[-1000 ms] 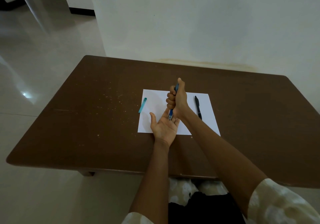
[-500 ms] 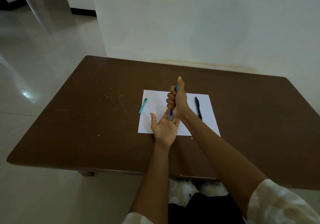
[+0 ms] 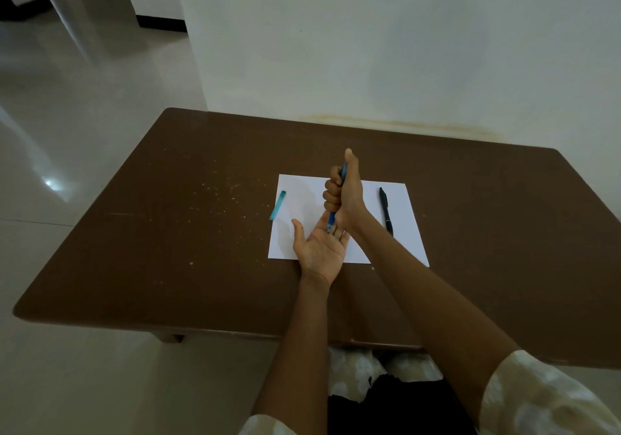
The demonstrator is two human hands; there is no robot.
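The counter (image 3: 168, 233) is dark brown with pale specks toward its left edge. The paper sheet (image 3: 302, 199) is white. The upright pen (image 3: 332, 223) is blue; the flat pen (image 3: 385, 211) is black. The cap (image 3: 278, 204) is teal. The sleeve (image 3: 544, 397) is cream, faintly mottled.

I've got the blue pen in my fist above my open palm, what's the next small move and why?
Probably move the left hand sideways to the teal cap at the edge of the paper: that hand is open, while the right hand grips the blue pen upright.
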